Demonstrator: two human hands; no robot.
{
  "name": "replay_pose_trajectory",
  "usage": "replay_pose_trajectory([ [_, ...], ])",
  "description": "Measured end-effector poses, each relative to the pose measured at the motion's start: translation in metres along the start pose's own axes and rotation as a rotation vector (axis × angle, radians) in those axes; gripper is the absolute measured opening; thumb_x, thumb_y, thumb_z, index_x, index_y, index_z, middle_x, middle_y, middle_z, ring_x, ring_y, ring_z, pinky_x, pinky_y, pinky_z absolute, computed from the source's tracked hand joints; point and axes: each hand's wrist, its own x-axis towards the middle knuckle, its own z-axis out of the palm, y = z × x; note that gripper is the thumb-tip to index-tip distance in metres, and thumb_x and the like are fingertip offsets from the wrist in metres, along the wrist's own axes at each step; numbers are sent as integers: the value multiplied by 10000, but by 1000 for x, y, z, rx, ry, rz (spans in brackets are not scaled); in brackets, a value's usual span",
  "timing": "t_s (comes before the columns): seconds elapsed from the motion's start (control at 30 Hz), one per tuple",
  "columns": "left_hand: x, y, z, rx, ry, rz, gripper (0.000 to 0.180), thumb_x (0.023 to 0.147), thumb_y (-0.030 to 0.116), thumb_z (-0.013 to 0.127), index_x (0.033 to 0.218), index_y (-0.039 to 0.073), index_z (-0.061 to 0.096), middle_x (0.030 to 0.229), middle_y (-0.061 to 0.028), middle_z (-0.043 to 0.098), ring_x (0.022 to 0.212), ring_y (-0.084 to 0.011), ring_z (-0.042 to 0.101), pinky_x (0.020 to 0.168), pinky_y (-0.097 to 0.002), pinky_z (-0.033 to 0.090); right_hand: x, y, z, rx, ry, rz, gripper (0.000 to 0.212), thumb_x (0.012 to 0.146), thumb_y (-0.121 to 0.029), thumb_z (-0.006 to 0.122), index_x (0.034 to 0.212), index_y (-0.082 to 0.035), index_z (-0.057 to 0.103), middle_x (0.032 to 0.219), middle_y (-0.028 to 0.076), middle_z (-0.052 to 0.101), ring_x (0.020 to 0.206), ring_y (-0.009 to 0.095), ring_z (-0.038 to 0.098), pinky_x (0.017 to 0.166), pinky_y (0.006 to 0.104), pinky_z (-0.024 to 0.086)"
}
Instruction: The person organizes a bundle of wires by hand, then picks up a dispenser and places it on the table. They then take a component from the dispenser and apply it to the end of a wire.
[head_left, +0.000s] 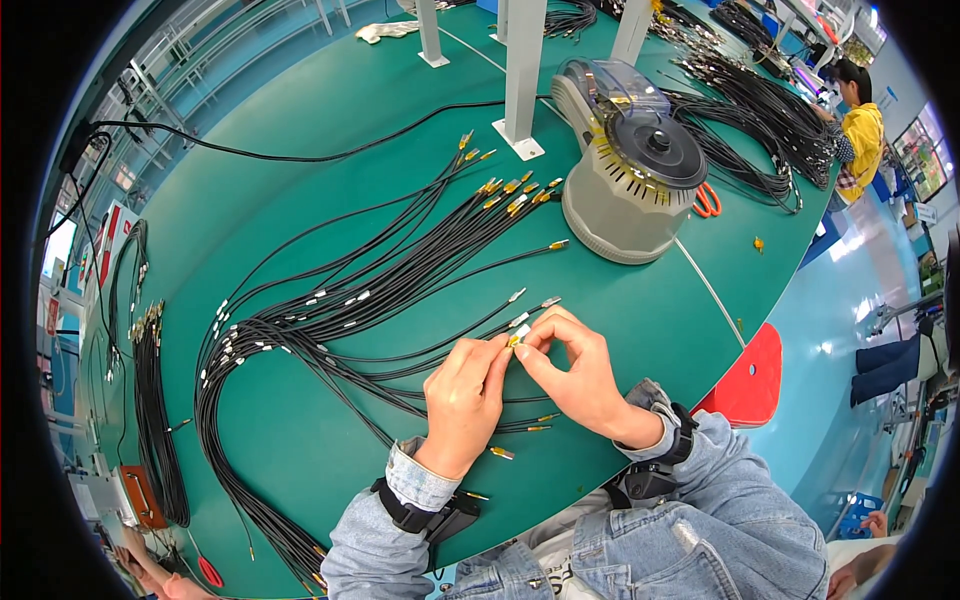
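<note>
Close together over the green table, my left hand (465, 400) and my right hand (580, 375) meet with fingertips pinched. Between them is a cable end (516, 339) with a small piece of yellow tape on it; the fingers partly cover it. Loose black cables (425, 365) run under and beside my left hand, some with yellow-wrapped ends (503, 453) near my wrist. Further left they join a large bundle of black cables (250, 330) with white tags, curving toward the table's near edge. More yellow-taped ends (515, 190) fan out beyond my hands.
A round grey tape dispenser (630, 170) stands beyond my hands, with orange-handled scissors (707, 200) beside it. White posts (522, 80) rise from the table (330, 190). Other cable bundles lie far right (750, 120) and left (155, 420). A red stool (750, 375) stands at the right edge; a person in yellow (862, 140) is beyond.
</note>
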Motion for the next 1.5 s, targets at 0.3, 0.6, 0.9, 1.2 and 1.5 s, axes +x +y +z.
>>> replay_pose_trajectory([
  [0.3,-1,-2,1,77,15,98,170,754,-41,680,919,-9,651,768,-101,605,610,-222,604,526,-296,480,2,0,0,-50,18,22,86,785,2,629,744,19,555,807,35,536,731,101,469,681,237,406],
  [0.6,-1,-1,2,152,14,143,229,731,-47,696,947,12,643,758,-80,599,604,-209,599,519,-291,480,3,-2,-1,-93,28,49,91,776,-6,628,725,13,555,766,22,535,711,96,470,664,237,405],
  [0.9,-1,-3,3,129,13,167,315,708,-66,701,996,48,645,739,-57,596,564,-166,573,489,-265,459,4,-4,-3,-95,18,50,91,786,-17,627,731,13,561,763,22,540,716,96,481,666,239,406],
  [1.2,-1,-4,3,130,48,163,300,716,-69,701,989,45,652,735,-52,606,504,-131,539,452,-249,437,2,-3,-7,-46,-23,73,56,812,-18,615,784,22,587,800,25,548,729,95,485,676,236,401],
  [1.5,1,0,2,102,50,132,278,726,-71,696,979,36,652,721,-55,599,496,-126,531,446,-247,429,0,-5,-8,21,-47,121,57,824,-17,610,800,31,591,826,24,550,763,92,490,700,236,399],
])
